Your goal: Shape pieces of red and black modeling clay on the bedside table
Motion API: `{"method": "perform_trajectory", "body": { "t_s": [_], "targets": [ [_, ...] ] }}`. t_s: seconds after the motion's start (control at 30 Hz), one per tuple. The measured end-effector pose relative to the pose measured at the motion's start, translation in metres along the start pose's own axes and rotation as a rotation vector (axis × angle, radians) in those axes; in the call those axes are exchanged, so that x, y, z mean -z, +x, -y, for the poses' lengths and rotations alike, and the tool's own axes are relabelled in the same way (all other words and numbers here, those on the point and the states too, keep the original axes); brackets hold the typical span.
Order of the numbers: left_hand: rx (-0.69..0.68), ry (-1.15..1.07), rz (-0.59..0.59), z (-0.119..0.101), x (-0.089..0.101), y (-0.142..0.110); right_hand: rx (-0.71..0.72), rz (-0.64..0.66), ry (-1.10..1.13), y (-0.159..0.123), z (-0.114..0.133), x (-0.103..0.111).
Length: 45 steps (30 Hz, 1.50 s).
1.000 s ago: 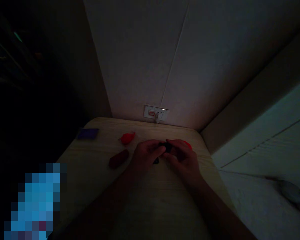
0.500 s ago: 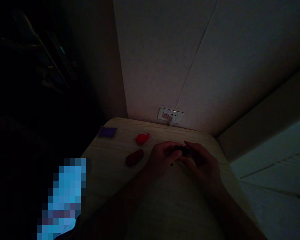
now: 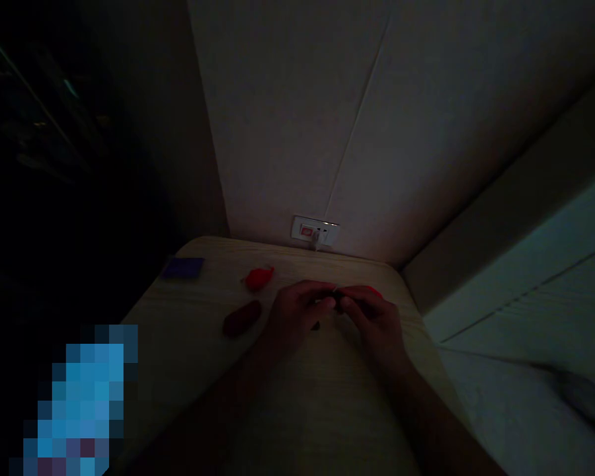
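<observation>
Head view looked down on a table (image 3: 337,410), in quite dim light. The left hand (image 3: 295,314) and the right hand (image 3: 379,320) met over the far half of the table, with their fingertips close together. Between them was a small dark piece (image 3: 336,299); the fingers of both hands were grasping it — the thumbs at the near side, the other fingers curled at the far side. Its exact shape I could not tell, because the 2 hands covered most of it and the shadow was deep. Just below the left hand a 2nd, black bit (image 3: 316,326) showed, partly hidden; whether it touched that hand, I could not tell. Past the right hand a red thing (image 3: 375,291) peeped out, mostly covered.

To the left of the left hand lay 2 more things: a dark red case (image 3: 242,318), placed slantwise, and beyond it a bright red pouch (image 3: 258,278) with narrow ends. A purple packet (image 3: 184,268) lay well apart from the hands, near the far left corner of the table. Behind the table rose a wall (image 3: 287,132), and on it was a socket (image 3: 306,231) with a plug (image 3: 317,239) — just above the table's far edge. At the lower left shone a blue patch (image 3: 82,396), broken into coarse squares.
</observation>
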<state>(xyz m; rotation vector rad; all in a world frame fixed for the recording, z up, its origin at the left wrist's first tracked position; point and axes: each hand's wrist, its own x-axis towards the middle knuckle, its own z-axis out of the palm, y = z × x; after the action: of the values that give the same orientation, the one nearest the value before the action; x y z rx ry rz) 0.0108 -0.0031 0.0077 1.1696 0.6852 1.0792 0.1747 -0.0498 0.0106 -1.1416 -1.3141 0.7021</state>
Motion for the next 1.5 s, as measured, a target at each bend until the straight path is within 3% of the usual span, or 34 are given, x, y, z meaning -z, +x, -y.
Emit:
{"method": "perform_trajectory", "body": {
  "t_s": [0.27,0.5,0.8,1.0,1.23,1.5],
  "targets": [
    [-0.030,0.023,-0.023,-0.0013,0.0015,0.0002,0.067,0.046,-0.020,-0.0039,0.0014,-0.0040],
    [0.014,-0.004,-0.012,0.0011,-0.0006,0.0001,0.066,-0.002,-0.051,-0.0049,-0.0031,-0.0039],
    [-0.028,-0.008,0.015,0.0022,0.0014,0.0012,0.144,0.073,-0.060,-0.0051,-0.0045,-0.0021],
    [-0.037,-0.009,-0.005,0.0040,0.0013,0.0011,0.059,0.038,-0.022,-0.0081,-0.0042,-0.0043],
    [0.094,-0.161,0.024,0.0018,-0.0022,0.0012,-0.017,-0.050,0.025,-0.0027,0.0019,-0.0028],
    [0.076,-0.107,-0.004,0.0054,0.0015,0.0021,0.003,0.095,0.097,-0.0012,0.0020,0.0028]
  ]
}}
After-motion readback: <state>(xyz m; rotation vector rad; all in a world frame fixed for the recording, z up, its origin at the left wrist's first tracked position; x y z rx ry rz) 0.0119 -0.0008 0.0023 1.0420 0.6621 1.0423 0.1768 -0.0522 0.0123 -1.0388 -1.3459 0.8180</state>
